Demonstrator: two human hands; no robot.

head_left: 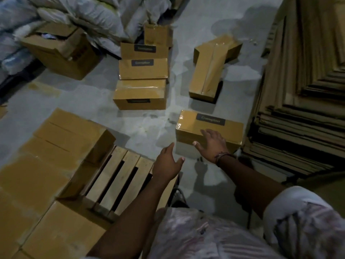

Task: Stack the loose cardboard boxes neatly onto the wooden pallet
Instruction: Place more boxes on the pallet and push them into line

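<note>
A taped cardboard box with a dark label (209,126) lies on the grey floor at right of centre. My right hand (211,144) rests on its near top edge with fingers spread and straight. My left hand (168,162) hovers open to the box's left, above the corner of the wooden pallet (115,176), touching nothing. Several boxes (61,144) are stacked on the pallet's left part; its bare slats show at the centre bottom. More loose labelled boxes (141,94) sit in a row farther back, and one long box (209,71) lies at an angle.
A tall stack of flattened cardboard sheets (302,90) fills the right side, close to the nearest box. An open larger carton (61,51) and white plastic-wrapped bundles (93,14) crowd the far left. Bare floor lies between the pallet and the loose boxes.
</note>
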